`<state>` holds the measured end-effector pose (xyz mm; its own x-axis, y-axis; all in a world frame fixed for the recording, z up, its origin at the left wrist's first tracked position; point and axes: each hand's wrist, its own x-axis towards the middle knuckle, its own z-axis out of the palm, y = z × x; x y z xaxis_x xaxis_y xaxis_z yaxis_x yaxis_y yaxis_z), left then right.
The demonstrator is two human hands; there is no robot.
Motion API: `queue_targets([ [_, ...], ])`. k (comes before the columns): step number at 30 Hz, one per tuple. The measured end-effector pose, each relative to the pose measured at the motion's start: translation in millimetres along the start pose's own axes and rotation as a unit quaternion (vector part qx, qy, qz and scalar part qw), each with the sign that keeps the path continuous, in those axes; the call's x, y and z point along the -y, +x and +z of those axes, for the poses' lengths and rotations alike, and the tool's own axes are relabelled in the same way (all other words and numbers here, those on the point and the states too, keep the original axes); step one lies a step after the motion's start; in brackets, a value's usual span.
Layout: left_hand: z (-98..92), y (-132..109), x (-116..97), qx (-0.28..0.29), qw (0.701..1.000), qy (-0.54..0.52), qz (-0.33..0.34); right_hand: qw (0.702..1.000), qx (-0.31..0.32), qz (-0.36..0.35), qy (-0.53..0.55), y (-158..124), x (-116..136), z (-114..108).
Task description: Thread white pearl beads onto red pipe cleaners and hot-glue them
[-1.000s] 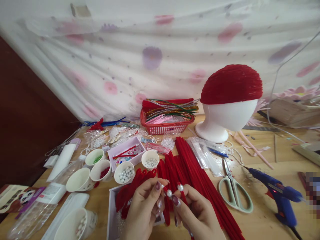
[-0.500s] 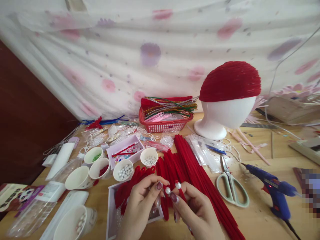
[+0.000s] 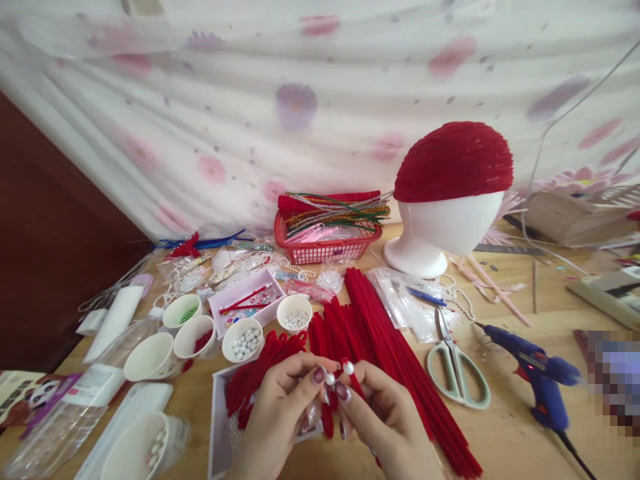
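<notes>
Below centre, left fingers (image 3: 306, 392) pinch a bead (image 3: 330, 379), right fingers (image 3: 356, 405) a red stem (image 3: 357, 385) — part-hidden.

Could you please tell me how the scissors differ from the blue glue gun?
The scissors have pale green handles; the glue gun is mostly blue. The glue gun trails a dark cord; the scissors have none. Both lie on the table, right of the red stems.

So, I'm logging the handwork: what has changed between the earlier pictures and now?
The left hand and right hand have drawn slightly closer together at the white beads. Nothing was visibly picked up or let go. The scissors, glue gun and white head form stayed put.
</notes>
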<state>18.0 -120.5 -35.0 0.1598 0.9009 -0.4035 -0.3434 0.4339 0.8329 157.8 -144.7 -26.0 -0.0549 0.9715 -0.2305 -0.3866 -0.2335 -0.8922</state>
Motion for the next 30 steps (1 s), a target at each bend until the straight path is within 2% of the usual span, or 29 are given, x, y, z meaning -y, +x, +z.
queue_targets([
  [5, 5.7, -1, -1, 0.001, 0.999, -0.051, -0.014, 1.0, 0.028, -0.012, -0.002, 6, -6, -6],
  [9, 5.3, 5, 8, 0.014, 0.998, -0.058, -0.003, 0.997, 0.058, -0.041, 0.012, 7, -9, -15],
  [13, 4.6, 12, 14, 0.038, 0.998, -0.046, -0.002, 0.999, 0.051, -0.015, -0.007, 2, -9, -21],
  [17, 4.8, 11, 12, 0.03, 1.0, -0.009, -0.003, 0.999, 0.031, -0.027, 0.018, 5, -17, -21],
  [20, 6.1, 10, 9, 0.038, 0.999, -0.005, -0.001, 0.999, 0.039, -0.023, 0.013, 9, -21, -20],
  [26, 7.4, 15, 3, 0.02, 0.992, -0.121, -0.018, 0.998, 0.066, 0.015, 0.01, 9, -14, -20],
  [30, 0.7, 21, 1, -0.013, 0.975, -0.223, 0.005, 0.998, 0.044, 0.018, 0.034, 6, -15, -19],
])
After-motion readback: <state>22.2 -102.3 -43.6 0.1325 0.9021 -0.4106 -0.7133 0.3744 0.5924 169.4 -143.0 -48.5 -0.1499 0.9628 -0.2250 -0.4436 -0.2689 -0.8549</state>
